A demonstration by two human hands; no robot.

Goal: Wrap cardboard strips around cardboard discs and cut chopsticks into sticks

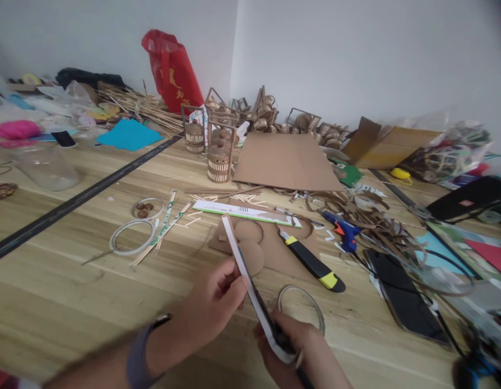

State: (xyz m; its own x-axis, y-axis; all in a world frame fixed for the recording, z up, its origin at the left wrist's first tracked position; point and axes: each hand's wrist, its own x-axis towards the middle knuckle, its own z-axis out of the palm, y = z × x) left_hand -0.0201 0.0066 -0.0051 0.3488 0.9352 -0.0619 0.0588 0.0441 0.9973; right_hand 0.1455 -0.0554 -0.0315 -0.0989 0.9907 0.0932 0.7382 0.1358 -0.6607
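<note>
A long narrow strip (236, 246) with a white face slants up in front of me, its lower end curling over. My left hand (220, 294) pinches it about midway between thumb and fingers. Lower down, my right hand (299, 346) closes round the curled end; something black and slim also shows there, too hidden to name. Past the right hand lies a tape ring (302, 292). Behind the strip are a cardboard disc (251, 257) and a cardboard sheet with round cutouts (288, 256). A black and yellow utility knife (313, 263) rests on that sheet.
A blue glue gun (345, 232) and a phone (400, 294) lie right, near tangled brown strips (380, 216). Left are tape rolls (132, 237) and wrapped chopsticks (163, 229). Small lidded wooden buckets (219, 162) stand behind, beside a large cardboard sheet (285, 159).
</note>
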